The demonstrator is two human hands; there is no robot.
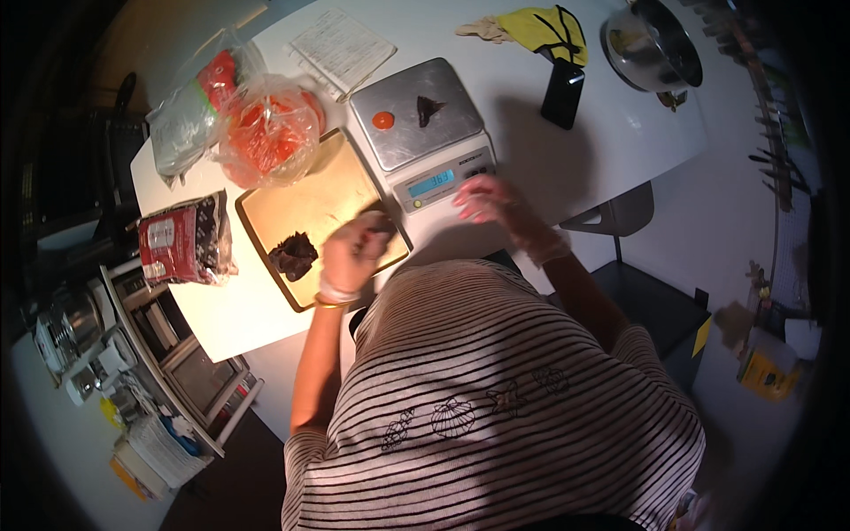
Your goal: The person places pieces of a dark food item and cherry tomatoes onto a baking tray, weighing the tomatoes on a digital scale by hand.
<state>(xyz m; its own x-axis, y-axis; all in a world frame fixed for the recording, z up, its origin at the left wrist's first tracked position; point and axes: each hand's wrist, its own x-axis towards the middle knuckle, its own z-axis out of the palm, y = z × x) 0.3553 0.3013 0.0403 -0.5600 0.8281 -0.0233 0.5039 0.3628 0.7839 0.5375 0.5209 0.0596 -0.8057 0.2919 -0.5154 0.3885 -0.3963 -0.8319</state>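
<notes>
My left hand (352,255), in a clear glove, is closed around a dark, moist-looking lump (378,222) above the right side of a shallow tray (325,192). Motion blurs the lump's outline. Another dark, crumpled mass (293,256) lies at the tray's lower left. My right hand (488,199), also gloved, hovers by the front right corner of a digital kitchen scale (425,152). Its fingers are loosely spread and nothing shows in them. On the scale's steel plate sit an orange-red disc (383,120) and a small dark, pointed piece (428,111). The scale's display is lit.
Left of the scale are a clear bag of orange-red pieces (269,139), another plastic bag (186,133) and a red packet (182,239). Behind stands an open handwritten notebook (342,50). Rightward lie a phone (563,94), a yellow cloth item (548,30) and a steel pot (647,50).
</notes>
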